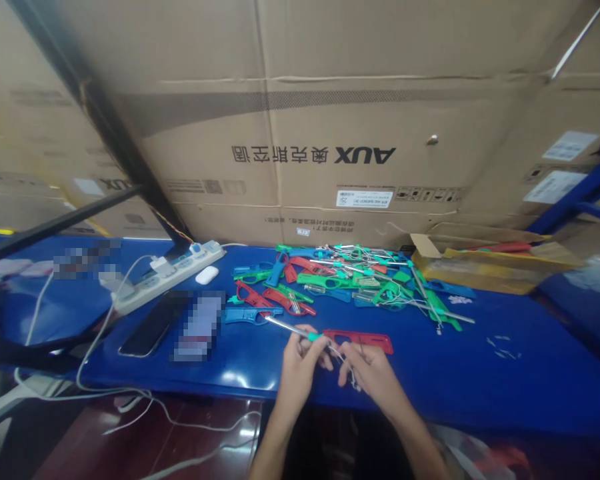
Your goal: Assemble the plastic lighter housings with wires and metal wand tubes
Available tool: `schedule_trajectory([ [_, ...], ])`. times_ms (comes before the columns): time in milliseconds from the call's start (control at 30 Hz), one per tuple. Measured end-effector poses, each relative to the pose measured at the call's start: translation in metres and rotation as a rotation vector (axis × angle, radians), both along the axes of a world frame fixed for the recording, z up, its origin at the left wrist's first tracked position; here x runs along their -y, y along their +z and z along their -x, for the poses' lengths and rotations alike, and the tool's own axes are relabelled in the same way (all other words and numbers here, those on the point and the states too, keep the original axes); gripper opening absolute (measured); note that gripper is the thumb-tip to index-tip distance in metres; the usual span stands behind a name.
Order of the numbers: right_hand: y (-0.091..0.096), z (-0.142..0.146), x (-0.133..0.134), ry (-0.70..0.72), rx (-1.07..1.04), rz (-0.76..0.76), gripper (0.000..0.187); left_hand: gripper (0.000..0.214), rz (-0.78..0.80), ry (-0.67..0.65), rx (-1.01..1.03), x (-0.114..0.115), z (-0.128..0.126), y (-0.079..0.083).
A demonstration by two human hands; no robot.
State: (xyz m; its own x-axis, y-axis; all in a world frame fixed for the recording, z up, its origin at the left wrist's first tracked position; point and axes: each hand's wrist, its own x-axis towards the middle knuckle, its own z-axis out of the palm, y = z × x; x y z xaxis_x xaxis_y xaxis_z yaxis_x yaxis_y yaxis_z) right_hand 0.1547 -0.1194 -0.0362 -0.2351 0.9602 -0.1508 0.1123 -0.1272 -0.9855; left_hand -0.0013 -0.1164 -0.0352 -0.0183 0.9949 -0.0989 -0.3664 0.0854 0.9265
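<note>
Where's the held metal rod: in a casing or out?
Out: the metal rod, green collar and white wires show uncased at the left hand.

Workshop, by its heaped plastic parts (325, 281)

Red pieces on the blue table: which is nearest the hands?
The red piece just beyond the right hand; it lies apart, while the other red pieces lie farther back in the pile.

rod (286, 325): shiny met. | red part (376, 340): smth plast. | tbl (480, 380): glossy | carton (330, 120): matt cardbd.
</note>
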Motion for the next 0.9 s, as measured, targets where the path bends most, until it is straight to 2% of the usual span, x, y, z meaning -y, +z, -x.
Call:
schedule_trajectory([
  [167,0.001,0.002,0.0,-0.018,0.026,-0.121,0.053,0.044,0.0,0.039,0.028,-0.001,0.003,0.0],
  [267,-0.001,0.001,0.0,-0.018,-0.043,-0.093,0.039,0.044,0.001,0.094,0.04,-0.002,0.003,0.001],
  [400,-0.003,0.0,0.003,0.068,-0.153,0.008,0.051,0.047,0.028,0.236,0.053,-0.005,0.002,-0.001],
  [500,-0.003,0.001,0.007,0.019,-0.132,-0.011,0.054,0.048,0.032,0.294,0.041,-0.006,0.001,-0.001],
  [633,-0.003,0.004,0.011,-0.098,-0.083,-0.061,0.037,0.049,0.024,0.277,-0.003,-0.006,0.0,0.0],
  [900,-0.008,0.0,0.011,-0.2,-0.035,-0.165,0.04,0.056,0.042,0.152,-0.042,-0.003,-0.001,0.003],
])
